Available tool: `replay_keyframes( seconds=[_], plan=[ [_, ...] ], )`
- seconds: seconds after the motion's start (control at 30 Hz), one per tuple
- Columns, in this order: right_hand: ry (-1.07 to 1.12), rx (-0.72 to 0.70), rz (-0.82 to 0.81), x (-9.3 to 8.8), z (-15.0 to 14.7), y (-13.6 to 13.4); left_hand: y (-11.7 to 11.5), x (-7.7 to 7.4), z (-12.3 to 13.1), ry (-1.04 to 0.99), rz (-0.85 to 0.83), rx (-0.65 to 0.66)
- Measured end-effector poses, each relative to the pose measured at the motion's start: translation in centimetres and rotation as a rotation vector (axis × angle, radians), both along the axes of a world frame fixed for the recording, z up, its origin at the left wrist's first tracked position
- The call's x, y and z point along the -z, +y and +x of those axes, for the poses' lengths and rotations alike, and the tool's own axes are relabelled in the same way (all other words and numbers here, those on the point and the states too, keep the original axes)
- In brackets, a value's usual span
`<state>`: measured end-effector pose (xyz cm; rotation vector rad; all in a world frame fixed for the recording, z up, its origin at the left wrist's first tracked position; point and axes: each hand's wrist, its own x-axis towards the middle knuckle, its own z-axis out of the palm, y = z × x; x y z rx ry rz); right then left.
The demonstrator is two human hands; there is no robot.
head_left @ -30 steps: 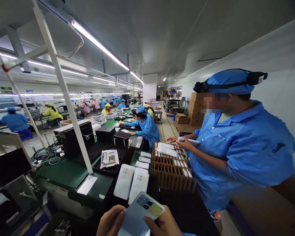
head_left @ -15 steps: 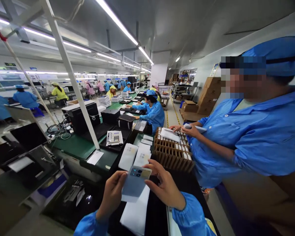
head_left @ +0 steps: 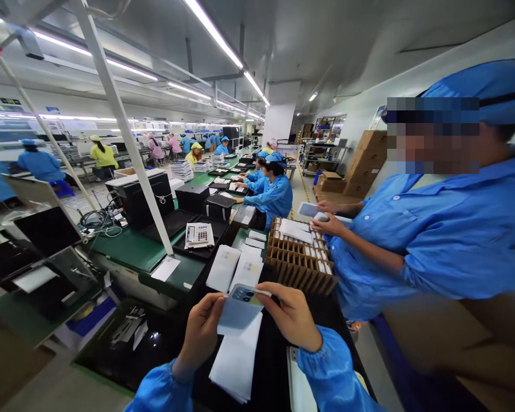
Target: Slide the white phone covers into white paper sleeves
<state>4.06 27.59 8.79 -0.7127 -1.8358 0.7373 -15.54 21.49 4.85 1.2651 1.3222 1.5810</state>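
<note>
Between my two hands is a light blue smartphone [head_left: 239, 319], its back and dark camera block turned up toward me. My left hand [head_left: 202, 326] pinches its left edge between thumb and fingers. At its upper right corner my right hand [head_left: 292, 313] is closed, thumb and forefinger pressed together there. Directly below lies a pile of white sleeves [head_left: 237, 363]. Just beyond the phone are two stacks of phones in whitish sleeves, a left stack [head_left: 224, 266] and a right stack [head_left: 246, 268]. Another pale phone [head_left: 299, 380] lies partly hidden by my right sleeve.
A divided cardboard box [head_left: 300, 272] with white packets stands at the right, where a co-worker [head_left: 438, 229] holds phones. A calculator [head_left: 199, 235] sits on the left bench, beside a slanted white post [head_left: 131, 137]. A dark bin [head_left: 129, 343] is low at left.
My right fingers, spread around the phone's corner before, have closed on it. The phone has tilted slightly. The co-worker has lifted a phone from above the cardboard box.
</note>
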Motion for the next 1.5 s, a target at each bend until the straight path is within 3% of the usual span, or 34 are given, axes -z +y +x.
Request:
replay_keyframes(
  seconds=[0.1,0.37,0.53,0.67,0.8,0.9,0.97,1.07,1.2,1.27,1.37,1.43,1.5],
  plan=[
    [-0.005,-0.002,-0.011,0.1,0.1,0.2,-0.1,-0.1,0.1,0.013,0.011,0.008],
    [-0.055,-0.174,0.061,0.5,-0.4,0.6,-0.2,-0.3,0.5,-0.009,-0.004,0.011],
    [-0.135,-0.173,0.084,0.8,0.4,0.5,-0.4,-0.4,0.3,0.0,-0.003,-0.027],
    [-0.342,-0.198,-0.131,1.3,0.7,-0.7,-1.6,-1.0,0.1,0.051,-0.001,-0.068],
    [-0.383,-0.353,-0.317,3.1,0.0,-3.4,-2.8,-1.1,-0.2,0.076,-0.035,-0.085],
    [-0.221,-0.45,-0.511,6.2,-0.7,-3.9,-2.4,1.2,-0.9,0.063,-0.123,0.008],
    [-0.037,-0.368,-0.7,8.7,-1.0,-2.2,-2.0,4.0,-1.7,0.084,-0.165,0.022],
    [0.167,0.008,-0.758,11.4,-1.0,3.5,-2.2,8.7,-3.1,0.239,-0.229,-0.129],
    [0.184,0.234,-0.718,13.0,-2.3,12.0,-3.8,13.2,-3.7,0.383,-0.206,-0.166],
    [0.112,0.258,-0.731,13.6,-3.6,14.8,-4.5,14.5,-3.4,0.398,-0.165,-0.19],
    [-0.02,0.317,-0.748,15.2,-3.6,16.5,-4.8,15.7,-2.9,0.408,-0.111,-0.211],
    [-0.087,0.411,-0.747,16.9,-1.1,15.8,-4.7,16.0,-2.9,0.443,-0.104,-0.164],
    [-0.148,0.524,-0.763,19.4,3.2,13.5,-4.4,16.0,-3.0,0.489,-0.132,-0.103]
  ],
)
